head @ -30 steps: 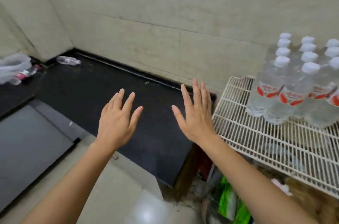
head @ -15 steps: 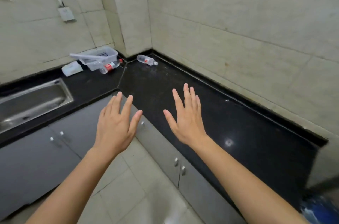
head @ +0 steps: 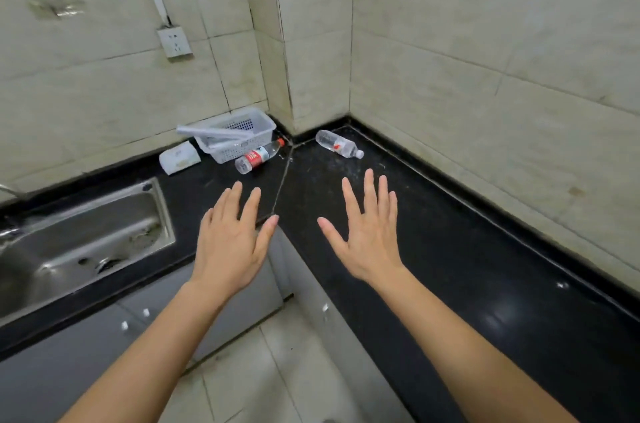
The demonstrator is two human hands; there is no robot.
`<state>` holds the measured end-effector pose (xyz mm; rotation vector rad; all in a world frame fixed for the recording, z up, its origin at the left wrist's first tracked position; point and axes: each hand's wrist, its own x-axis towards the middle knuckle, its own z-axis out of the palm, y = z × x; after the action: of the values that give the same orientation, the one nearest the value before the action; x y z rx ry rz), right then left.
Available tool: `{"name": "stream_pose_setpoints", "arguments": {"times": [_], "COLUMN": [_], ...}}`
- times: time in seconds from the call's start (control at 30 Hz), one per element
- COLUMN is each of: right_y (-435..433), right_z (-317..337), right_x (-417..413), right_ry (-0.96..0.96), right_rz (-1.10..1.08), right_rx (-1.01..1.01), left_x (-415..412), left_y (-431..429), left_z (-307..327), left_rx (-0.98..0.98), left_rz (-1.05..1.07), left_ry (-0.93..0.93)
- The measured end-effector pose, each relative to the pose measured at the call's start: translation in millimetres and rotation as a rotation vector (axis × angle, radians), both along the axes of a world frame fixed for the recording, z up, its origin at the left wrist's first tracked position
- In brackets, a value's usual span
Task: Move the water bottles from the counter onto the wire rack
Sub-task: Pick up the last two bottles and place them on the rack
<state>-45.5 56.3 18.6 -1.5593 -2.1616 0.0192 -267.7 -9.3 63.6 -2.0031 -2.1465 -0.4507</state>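
Two water bottles lie on their sides in the far corner of the black counter (head: 450, 249). The clear bottle with a white cap (head: 338, 144) lies near the right wall. A bottle with a red label and red cap (head: 258, 156) lies against the white basket. My left hand (head: 231, 239) and my right hand (head: 367, 232) hover over the counter's inner corner, fingers straight and spread, holding nothing. Both hands are well short of the bottles. The wire rack is out of view.
A white plastic basket (head: 239, 142) and a white packet (head: 180, 157) sit at the back by the wall. A steel sink (head: 79, 239) is set into the counter on the left. Grey cabinet doors and a tiled floor lie below.
The view has swung left, away from the wire rack and its bottles, toward the counter corner. The two lying bottles now appear closer. Both hands stay spread and hold nothing.
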Motion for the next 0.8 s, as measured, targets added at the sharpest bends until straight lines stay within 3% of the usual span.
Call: {"name": "stream_pose_setpoints", "arguments": {"times": [0.23,0.47,0.8], "right_y": [151.1,258.1,397.5], "right_z": [14.6,-14.0,-70.8], "right_x": [-92.0,-163.5,-208.2], "right_ry": [-0.054,-0.173,-0.335], "right_rz": [0.072,0.065,-0.157], "right_rx": [-0.034,-0.114,-0.522], "left_x": [-78.1,-157.0,-234.7], "left_y": [130.7,258.2,468.0], "left_z": [13.7,-19.3,-98.7], "left_rx": [-0.012,-0.074,-0.440], "left_rz": [0.041,0.007,-0.244], "left_ry": [0.024,0.021,-0.084]}}
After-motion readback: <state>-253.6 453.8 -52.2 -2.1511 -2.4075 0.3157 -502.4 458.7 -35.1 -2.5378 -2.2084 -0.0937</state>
